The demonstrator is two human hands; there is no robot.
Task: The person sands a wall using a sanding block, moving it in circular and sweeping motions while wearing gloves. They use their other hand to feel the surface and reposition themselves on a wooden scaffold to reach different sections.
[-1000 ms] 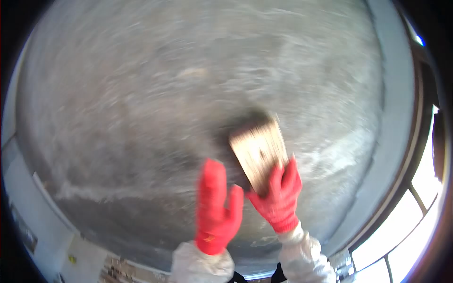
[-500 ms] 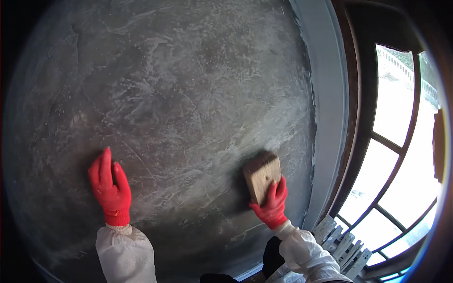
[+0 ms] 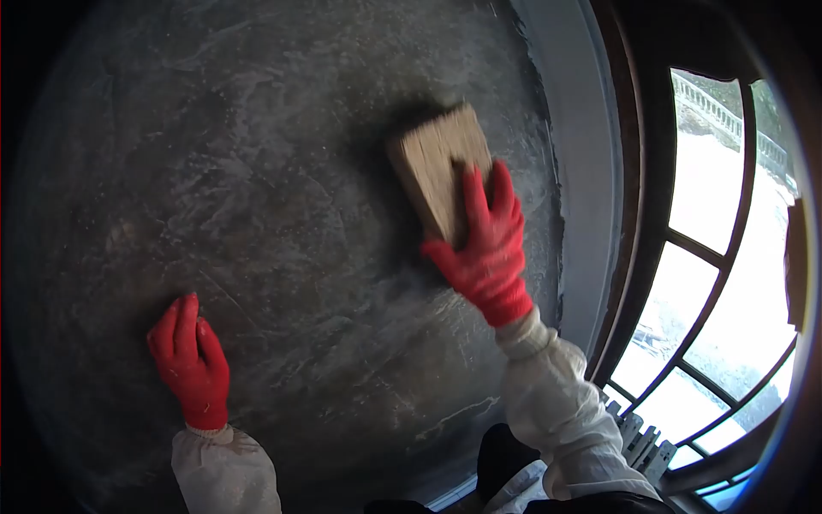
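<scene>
Where my arms come in: white sleeves (image 3: 561, 420), rumpled.
Left hand (image 3: 190, 364): red glove, grasping nothing, fingers loosely bent, at the grey surface (image 3: 282, 283); can't tell if I'm touching it.
Right hand (image 3: 484, 248): red glove, gripping the wooden block (image 3: 437, 167), thumb at its left edge, fingers over its face.
Wooden block: tilted, up and right of my left hand, over the grey surface.
Grey surface: pale streaks, scratches.
Pale strip (image 3: 591, 154): borders it on the right.
Window (image 3: 695, 247): dark frame, bright panes, balustrade (image 3: 706, 104) outside.
</scene>
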